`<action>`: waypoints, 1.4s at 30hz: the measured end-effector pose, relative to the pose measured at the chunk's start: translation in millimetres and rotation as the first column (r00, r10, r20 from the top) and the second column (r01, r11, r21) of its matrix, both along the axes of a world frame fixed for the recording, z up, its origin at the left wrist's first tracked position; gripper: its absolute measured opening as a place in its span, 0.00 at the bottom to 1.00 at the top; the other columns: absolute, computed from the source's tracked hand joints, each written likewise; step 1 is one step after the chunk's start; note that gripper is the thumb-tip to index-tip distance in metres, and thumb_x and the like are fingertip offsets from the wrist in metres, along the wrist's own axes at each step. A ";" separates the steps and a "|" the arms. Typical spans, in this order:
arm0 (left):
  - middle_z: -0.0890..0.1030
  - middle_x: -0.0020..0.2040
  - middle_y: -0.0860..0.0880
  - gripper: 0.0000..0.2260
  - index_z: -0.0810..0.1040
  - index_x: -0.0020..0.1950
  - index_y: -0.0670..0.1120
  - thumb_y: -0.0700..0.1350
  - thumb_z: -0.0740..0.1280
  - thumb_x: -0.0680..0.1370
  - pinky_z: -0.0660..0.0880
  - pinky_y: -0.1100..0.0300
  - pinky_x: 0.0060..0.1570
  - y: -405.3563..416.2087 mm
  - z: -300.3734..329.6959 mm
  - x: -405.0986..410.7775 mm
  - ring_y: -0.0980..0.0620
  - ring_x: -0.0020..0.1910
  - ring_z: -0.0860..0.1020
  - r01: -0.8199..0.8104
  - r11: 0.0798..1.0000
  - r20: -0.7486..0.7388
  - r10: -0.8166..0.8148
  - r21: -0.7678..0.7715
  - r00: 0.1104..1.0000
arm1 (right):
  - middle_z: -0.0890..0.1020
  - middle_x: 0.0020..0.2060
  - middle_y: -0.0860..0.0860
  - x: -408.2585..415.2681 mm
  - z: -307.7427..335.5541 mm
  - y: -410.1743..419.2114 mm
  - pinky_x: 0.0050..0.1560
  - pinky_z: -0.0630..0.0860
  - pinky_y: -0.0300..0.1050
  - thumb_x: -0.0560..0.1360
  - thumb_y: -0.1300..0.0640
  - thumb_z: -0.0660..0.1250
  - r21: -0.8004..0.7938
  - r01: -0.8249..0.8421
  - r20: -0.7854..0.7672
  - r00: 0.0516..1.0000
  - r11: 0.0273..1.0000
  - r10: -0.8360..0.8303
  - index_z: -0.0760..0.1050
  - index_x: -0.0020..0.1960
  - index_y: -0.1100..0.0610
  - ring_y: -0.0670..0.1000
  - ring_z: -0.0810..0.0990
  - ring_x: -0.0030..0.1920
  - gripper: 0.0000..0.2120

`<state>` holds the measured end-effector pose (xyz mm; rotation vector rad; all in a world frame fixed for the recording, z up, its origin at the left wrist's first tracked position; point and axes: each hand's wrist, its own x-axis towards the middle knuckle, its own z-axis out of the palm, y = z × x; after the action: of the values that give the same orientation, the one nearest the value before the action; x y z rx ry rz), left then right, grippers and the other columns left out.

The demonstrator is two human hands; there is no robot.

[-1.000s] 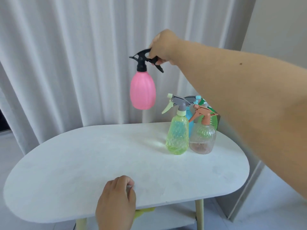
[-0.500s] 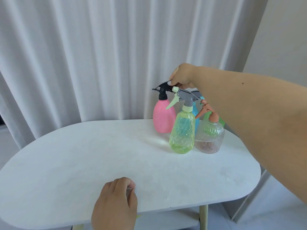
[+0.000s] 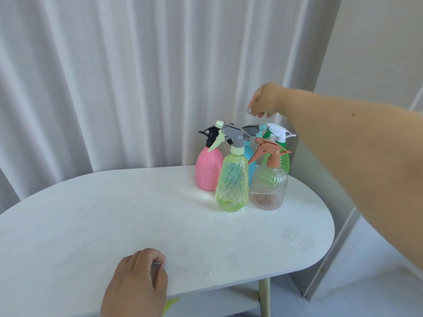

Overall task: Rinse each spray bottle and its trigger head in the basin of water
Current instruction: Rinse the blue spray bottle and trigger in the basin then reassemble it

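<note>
Several spray bottles stand grouped at the back right of the white oval table [image 3: 114, 225]. The pink bottle with a black trigger head [image 3: 207, 170] stands at the group's left. In front are a yellow-green bottle with a grey head [image 3: 232, 186] and a clear bottle with a brown head [image 3: 269, 186]. Behind them are a blue bottle [image 3: 249, 156] and a green bottle with a white head [image 3: 282, 156]. My right hand [image 3: 263, 100] hovers above the bottles, fingers loosely hanging, holding nothing. My left hand [image 3: 137, 282] rests on the table's front edge with fingers curled. No basin is in view.
A white pleated curtain [image 3: 114, 76] hangs right behind the table. A beige wall [image 3: 377, 53] rises at the right. Below the tabletop a lower shelf [image 3: 217, 305] and a table leg [image 3: 264, 298] show, with something yellow-green [image 3: 171, 304] on the shelf.
My right hand lowered the pink bottle onto the table beside the others, let go of its trigger head and rose above the group. My left hand has stayed at the front edge.
</note>
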<state>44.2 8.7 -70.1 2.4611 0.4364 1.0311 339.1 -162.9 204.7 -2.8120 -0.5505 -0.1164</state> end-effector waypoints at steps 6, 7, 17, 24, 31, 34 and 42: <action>0.77 0.34 0.61 0.14 0.67 0.41 0.58 0.43 0.66 0.61 0.61 0.72 0.31 -1.3 1.8 -1.0 0.55 0.41 0.68 -0.005 1.000 -0.012 0.005 -0.002 1.000 | 0.81 0.55 0.57 2.9 -24.7 -17.8 0.50 0.75 0.46 0.77 0.49 0.64 -0.338 0.063 0.032 0.998 0.939 -0.055 0.77 0.62 0.62 0.57 0.78 0.50 0.20; 0.77 0.34 0.61 0.15 0.68 0.41 0.58 0.43 0.67 0.61 0.61 0.73 0.32 -1.5 1.7 -0.9 0.55 0.41 0.68 -0.006 1.000 -0.015 0.006 0.003 1.000 | 0.81 0.53 0.57 3.5 -29.2 -17.6 0.48 0.74 0.45 0.78 0.48 0.64 -0.345 0.060 0.025 0.998 0.937 -0.055 0.77 0.61 0.62 0.56 0.78 0.49 0.20; 0.75 0.34 0.62 0.18 0.75 0.36 0.54 0.34 0.77 0.59 0.61 0.71 0.29 -4.4 5.1 -4.3 0.55 0.36 0.72 -0.001 0.999 -0.116 -0.005 -0.051 0.993 | 0.81 0.56 0.61 3.0 -20.3 -22.3 0.55 0.76 0.48 0.79 0.56 0.62 -0.060 0.165 0.297 0.945 0.984 -0.140 0.78 0.58 0.66 0.60 0.79 0.54 0.15; 0.75 0.46 0.64 0.10 0.73 0.45 0.57 0.48 0.72 0.70 0.68 0.60 0.46 -10.9 27.8 -18.0 0.57 0.51 0.73 0.029 0.956 -0.235 -0.101 -0.291 0.967 | 0.76 0.40 0.54 -66.7 50.6 -63.4 0.38 0.66 0.42 0.73 0.55 0.66 0.606 -0.022 0.429 0.851 0.795 -0.303 0.78 0.52 0.64 0.51 0.72 0.41 0.13; 0.80 0.50 0.56 0.03 0.78 0.46 0.52 0.44 0.66 0.77 0.67 0.65 0.46 -30.1 72.9 -46.7 0.56 0.53 0.76 0.124 0.782 0.012 -0.147 -0.611 0.989 | 0.76 0.31 0.52 -197.2 91.0 -106.0 0.38 0.77 0.47 0.66 0.52 0.67 0.760 -0.486 0.614 0.755 0.432 -0.230 0.75 0.37 0.58 0.45 0.71 0.34 0.09; 0.81 0.51 0.55 0.07 0.80 0.48 0.51 0.43 0.62 0.79 0.72 0.59 0.54 -48.1 102.6 -63.5 0.55 0.54 0.77 0.261 0.684 0.154 -0.215 -0.681 0.964 | 0.73 0.24 0.41 -253.2 57.1 -108.4 0.32 0.68 0.34 0.70 0.57 0.70 0.794 -0.428 0.479 0.878 0.431 -0.011 0.72 0.33 0.50 0.39 0.69 0.27 0.10; 0.84 0.51 0.48 0.14 0.82 0.51 0.46 0.50 0.67 0.70 0.75 0.59 0.53 -102.1 120.2 -111.1 0.54 0.49 0.81 0.419 0.291 0.068 -0.748 -0.860 0.660 | 0.69 0.31 0.54 -327.1 -134.0 -87.9 0.32 0.62 0.40 0.75 0.59 0.69 0.928 -0.045 -0.123 0.900 0.369 0.418 0.74 0.42 0.66 0.47 0.65 0.30 0.10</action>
<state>-67.0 -93.3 50.2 1.6076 0.0094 -0.0444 12.0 -250.8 70.7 -1.5548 -0.5565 0.1137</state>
